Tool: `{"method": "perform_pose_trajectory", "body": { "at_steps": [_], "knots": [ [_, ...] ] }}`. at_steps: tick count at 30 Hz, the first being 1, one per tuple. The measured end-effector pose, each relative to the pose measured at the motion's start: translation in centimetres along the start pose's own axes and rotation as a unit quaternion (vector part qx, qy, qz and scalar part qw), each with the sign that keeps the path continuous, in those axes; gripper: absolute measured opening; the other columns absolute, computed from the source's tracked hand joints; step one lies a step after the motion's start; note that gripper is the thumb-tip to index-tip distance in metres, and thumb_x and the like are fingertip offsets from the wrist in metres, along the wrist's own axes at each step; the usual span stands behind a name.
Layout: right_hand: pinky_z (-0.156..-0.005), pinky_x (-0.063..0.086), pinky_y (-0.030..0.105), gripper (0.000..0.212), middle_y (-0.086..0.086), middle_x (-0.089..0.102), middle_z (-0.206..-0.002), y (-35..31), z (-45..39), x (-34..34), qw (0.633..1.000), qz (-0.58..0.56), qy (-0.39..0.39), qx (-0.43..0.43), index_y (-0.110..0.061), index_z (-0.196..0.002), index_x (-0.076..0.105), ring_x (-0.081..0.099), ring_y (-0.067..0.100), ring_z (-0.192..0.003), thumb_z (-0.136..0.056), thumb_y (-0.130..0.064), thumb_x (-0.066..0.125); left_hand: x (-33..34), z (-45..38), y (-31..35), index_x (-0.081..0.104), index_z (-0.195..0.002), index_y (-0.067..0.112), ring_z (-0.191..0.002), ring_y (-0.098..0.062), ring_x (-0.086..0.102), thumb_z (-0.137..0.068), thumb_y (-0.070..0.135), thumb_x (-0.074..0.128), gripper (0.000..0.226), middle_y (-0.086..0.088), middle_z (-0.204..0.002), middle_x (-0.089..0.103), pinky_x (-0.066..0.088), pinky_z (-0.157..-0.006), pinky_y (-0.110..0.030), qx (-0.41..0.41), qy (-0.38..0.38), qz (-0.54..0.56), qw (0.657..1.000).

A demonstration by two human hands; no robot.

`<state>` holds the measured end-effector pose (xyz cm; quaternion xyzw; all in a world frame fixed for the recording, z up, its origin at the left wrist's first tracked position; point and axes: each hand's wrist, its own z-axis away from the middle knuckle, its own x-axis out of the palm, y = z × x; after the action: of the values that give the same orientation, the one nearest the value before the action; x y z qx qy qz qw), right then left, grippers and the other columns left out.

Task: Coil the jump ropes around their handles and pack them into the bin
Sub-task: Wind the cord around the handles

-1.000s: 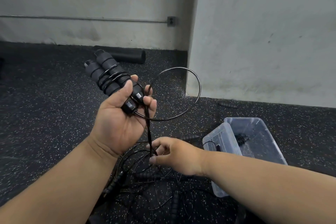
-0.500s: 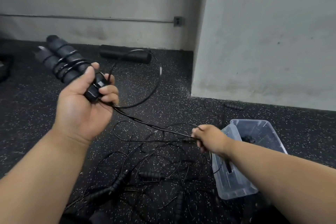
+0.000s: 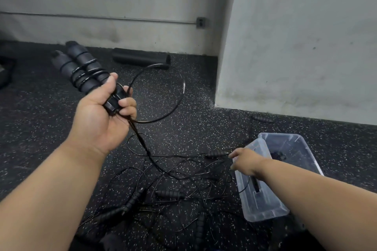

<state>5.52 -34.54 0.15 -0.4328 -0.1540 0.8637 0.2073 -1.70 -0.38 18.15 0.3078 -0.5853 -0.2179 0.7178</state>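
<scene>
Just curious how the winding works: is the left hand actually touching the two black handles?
Touching. The head view shows the left hand with thumb and fingers curled around the paired handles.

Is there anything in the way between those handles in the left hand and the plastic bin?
Nothing solid blocks the path. The handles are held up in the left hand, and the bin lies open on the floor to the right. But their rope trails down into the tangle of ropes on the floor, which could snag. The right hand is by the bin.
</scene>
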Motion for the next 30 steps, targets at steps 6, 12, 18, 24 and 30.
{"method": "perform_pose_trajectory", "body": {
  "at_steps": [6, 12, 18, 24, 30],
  "knots": [
    [-0.069, 0.047, 0.027, 0.049, -0.004, 0.066, -0.118, -4.5, 4.0, 2.0, 0.979, -0.131, -0.103, -0.119, -0.029, -0.136, 0.057, 0.059, 0.013, -0.082, -0.092, -0.012, 0.065, 1.0, 0.1, -2.3, 0.060, -0.116, 0.028, -0.064, -0.008, 0.044, -0.092, 0.023, 0.066, 0.025, -0.004, -0.098, 0.054, 0.038, -0.052, -0.016, -0.041, -0.013, -0.006, 0.999],
    [-0.086, 0.050, 0.013, 0.091, -0.012, 0.038, -0.160, -9.6, 8.4, 3.2, 0.944, -0.145, -0.133, -0.266, -0.049, -0.162, 0.017, 0.045, 0.004, -0.136, -0.094, -0.036, 0.076, 1.8, 0.2, -3.8, 0.063, -0.111, 0.028, -0.064, -0.008, 0.043, -0.090, 0.023, 0.067, 0.023, -0.004, -0.097, 0.055, 0.037, -0.052, -0.016, -0.060, -0.014, -0.010, 0.998],
    [-0.100, 0.042, 0.030, 0.048, 0.000, 0.063, -0.143, -11.1, 8.8, 4.4, 0.911, -0.204, -0.242, -0.263, -0.034, -0.146, 0.054, 0.056, 0.012, -0.121, -0.101, -0.026, 0.069, 2.5, 0.6, -4.6, 0.061, -0.118, 0.029, -0.064, -0.008, 0.043, -0.090, 0.023, 0.066, 0.028, -0.004, -0.095, 0.056, 0.039, -0.052, -0.016, -0.085, -0.037, -0.006, 0.996],
    [-0.081, 0.046, 0.030, 0.035, 0.000, 0.076, -0.102, -6.0, 5.0, 4.2, 0.941, 0.132, -0.249, -0.188, -0.017, -0.111, 0.066, 0.068, 0.011, -0.087, -0.110, -0.045, 0.044, 1.4, 0.1, -1.9, 0.061, -0.117, 0.027, -0.065, -0.007, 0.044, -0.093, 0.025, 0.066, 0.025, -0.003, -0.094, 0.057, 0.038, -0.053, -0.016, -0.044, -0.025, 0.005, 0.999],
    [-0.091, 0.044, 0.032, 0.037, 0.010, 0.066, -0.131, -1.5, 0.7, 2.3, 0.951, 0.270, -0.121, -0.092, -0.016, -0.128, 0.060, 0.061, 0.028, -0.114, -0.107, -0.045, 0.053, 0.6, 0.1, -1.7, 0.060, -0.117, 0.028, -0.064, -0.008, 0.044, -0.095, 0.025, 0.065, 0.023, -0.002, -0.094, 0.057, 0.038, -0.054, -0.017, -0.040, -0.015, -0.010, 0.999]
  ]
}}
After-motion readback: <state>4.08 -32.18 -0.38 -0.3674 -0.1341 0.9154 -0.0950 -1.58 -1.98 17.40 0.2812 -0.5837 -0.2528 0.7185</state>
